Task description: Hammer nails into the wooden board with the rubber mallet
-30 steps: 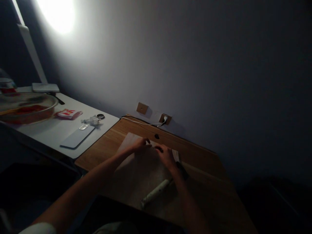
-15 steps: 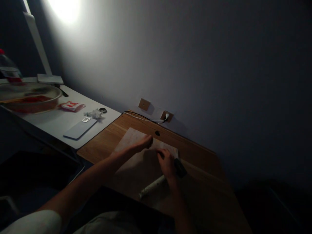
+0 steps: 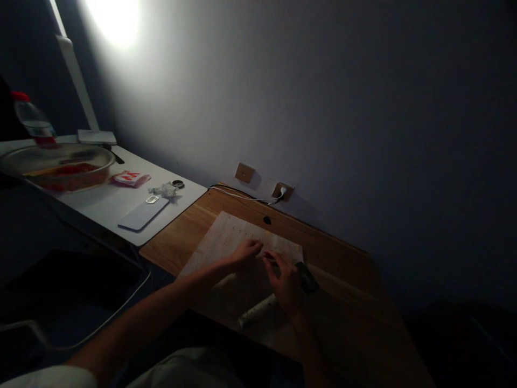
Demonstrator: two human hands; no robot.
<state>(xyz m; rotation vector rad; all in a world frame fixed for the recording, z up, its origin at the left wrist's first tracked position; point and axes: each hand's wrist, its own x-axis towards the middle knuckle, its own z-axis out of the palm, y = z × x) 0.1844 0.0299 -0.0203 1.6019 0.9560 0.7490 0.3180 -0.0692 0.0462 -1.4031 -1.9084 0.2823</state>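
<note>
A pale wooden board [image 3: 212, 245] lies on the brown table, with a few small dark dots near its far edge. Over it, my left hand [image 3: 247, 251] is closed, its fingertips pinched together. Close by on the right, my right hand [image 3: 285, 275] has thumb and fingers drawn together, the tips almost meeting the left hand's. Anything between the fingertips is too small and dark to make out. A hammer-like tool with a light handle [image 3: 258, 310] and a black head [image 3: 307, 277] lies under my right hand and wrist, which hide its middle.
On the white table [image 3: 100, 207] at left are a large clear bowl [image 3: 92, 180] with red contents, a bottle [image 3: 36, 121], a red-and-white packet [image 3: 131, 178], crumpled plastic [image 3: 165, 189], a tape roll [image 3: 178, 184] and a phone [image 3: 143, 214]. A lamp [image 3: 78, 81] stands behind. Cables [image 3: 242, 195] run to a wall socket [image 3: 283, 191].
Both hands have drawn closer together and slightly nearer to me over the board, uncovering dark dots near its far edge. The whole view has shifted a little.
</note>
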